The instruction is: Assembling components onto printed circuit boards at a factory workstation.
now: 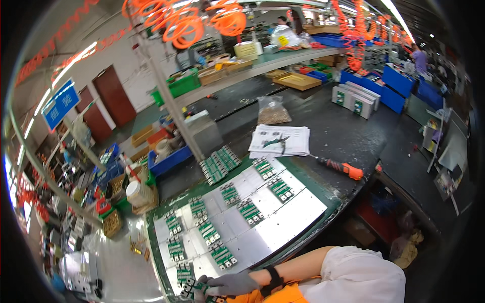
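Note:
My right hand [230,284], in a grey glove with a black band at the wrist, is closed on a green circuit board [191,290] at the near left corner of the metal plates. Some of its fingers are hidden behind the board. I cannot make out my left hand. Bright metal plates [273,230] lie in rows on a green mat [331,202]. Small green circuit boards [222,256] rest on several of them, one [185,273] just beyond my hand. Past the plates sits a panel of joined green boards [221,164].
An orange-and-black power screwdriver [346,168] lies right of papers [279,140] with green-handled pliers on top. A bag of small parts [273,110] is behind. A metal post [169,96] rises at the left, near a white bottle [139,194] and parts bins. Orange coiled hoses [184,25] hang overhead.

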Tool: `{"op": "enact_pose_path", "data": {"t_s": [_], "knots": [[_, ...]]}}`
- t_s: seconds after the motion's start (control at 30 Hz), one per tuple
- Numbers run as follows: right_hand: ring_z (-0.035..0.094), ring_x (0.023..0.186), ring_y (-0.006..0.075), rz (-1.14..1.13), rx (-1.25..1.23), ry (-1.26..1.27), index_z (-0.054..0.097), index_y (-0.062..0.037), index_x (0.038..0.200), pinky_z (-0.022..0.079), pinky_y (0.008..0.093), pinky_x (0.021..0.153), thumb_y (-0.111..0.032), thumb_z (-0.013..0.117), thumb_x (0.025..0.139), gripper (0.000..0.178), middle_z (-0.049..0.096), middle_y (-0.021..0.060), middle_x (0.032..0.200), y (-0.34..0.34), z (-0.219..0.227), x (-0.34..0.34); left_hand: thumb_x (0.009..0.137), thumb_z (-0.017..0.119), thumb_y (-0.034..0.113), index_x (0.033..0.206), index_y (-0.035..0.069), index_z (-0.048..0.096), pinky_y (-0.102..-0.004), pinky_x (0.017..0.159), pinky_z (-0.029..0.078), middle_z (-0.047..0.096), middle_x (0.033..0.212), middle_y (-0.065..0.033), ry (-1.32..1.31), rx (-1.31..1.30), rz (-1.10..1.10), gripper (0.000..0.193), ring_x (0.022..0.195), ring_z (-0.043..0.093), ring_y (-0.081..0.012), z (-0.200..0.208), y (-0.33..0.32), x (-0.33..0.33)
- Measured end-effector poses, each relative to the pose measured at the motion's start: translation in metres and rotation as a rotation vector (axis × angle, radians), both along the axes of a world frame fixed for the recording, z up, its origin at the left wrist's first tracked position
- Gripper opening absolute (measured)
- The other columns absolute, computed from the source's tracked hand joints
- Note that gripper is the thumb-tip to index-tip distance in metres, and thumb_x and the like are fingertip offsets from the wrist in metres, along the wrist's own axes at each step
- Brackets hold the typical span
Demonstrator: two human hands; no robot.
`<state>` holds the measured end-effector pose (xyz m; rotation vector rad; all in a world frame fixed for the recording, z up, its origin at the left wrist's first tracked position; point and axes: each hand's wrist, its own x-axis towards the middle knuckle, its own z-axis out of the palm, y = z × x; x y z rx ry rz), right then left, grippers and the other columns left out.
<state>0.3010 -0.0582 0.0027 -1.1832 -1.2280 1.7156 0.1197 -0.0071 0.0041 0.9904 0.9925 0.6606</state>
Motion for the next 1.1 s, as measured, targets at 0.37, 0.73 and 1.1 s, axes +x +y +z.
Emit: {"op": "enact_pose_path", "data": {"t_s": [0.37, 0.73, 1.1], "knots": [[0.06, 0.086, 0.0216, -0.153, 0.633, -0.474, 0.062, -0.007, 0.112, 0.049, 0.0304, 0.078, -0.018, 0.066, 0.083, 0.031, 0.06, 0.0109, 0.1, 0.018, 0.07, 0.048, 0.079, 0.058, 0.017, 0.124, -0.009, 0.047, -0.0321, 0.08, 0.052, 0.065, 0.1, -0.0173, -0.521, -0.16, -0.165, 0.053, 0.089, 0.065, -0.0224, 0.018, -0.009, 0.013], [0.059, 0.089, 0.025, 0.03, 0.708, -0.508, 0.059, -0.0117, 0.122, 0.049, 0.0307, 0.079, -0.013, 0.072, 0.076, 0.047, 0.055, 0.012, 0.105, 0.044, 0.067, 0.024, 0.079, 0.057, 0.024, 0.124, -0.003, 0.047, -0.0327, 0.081, 0.054, 0.062, 0.107, -0.015, -0.516, -0.18, -0.318, 0.053, 0.095, 0.064, -0.0239, 0.014, 0.0, 0.015], [0.054, 0.094, 0.0198, -0.127, 1.002, -0.678, 0.069, -0.021, 0.099, 0.036, 0.0373, 0.088, -0.028, 0.078, 0.068, 0.033, 0.06, 0.0, 0.103, 0.018, 0.045, -0.005, 0.093, 0.044, 0.025, 0.111, -0.001, 0.057, -0.0228, 0.066, 0.048, 0.062, 0.096, -0.0072, -0.319, 0.079, 0.034, 0.035, 0.082, 0.06, -0.0127, 0.026, 0.002, 0.017]]}}
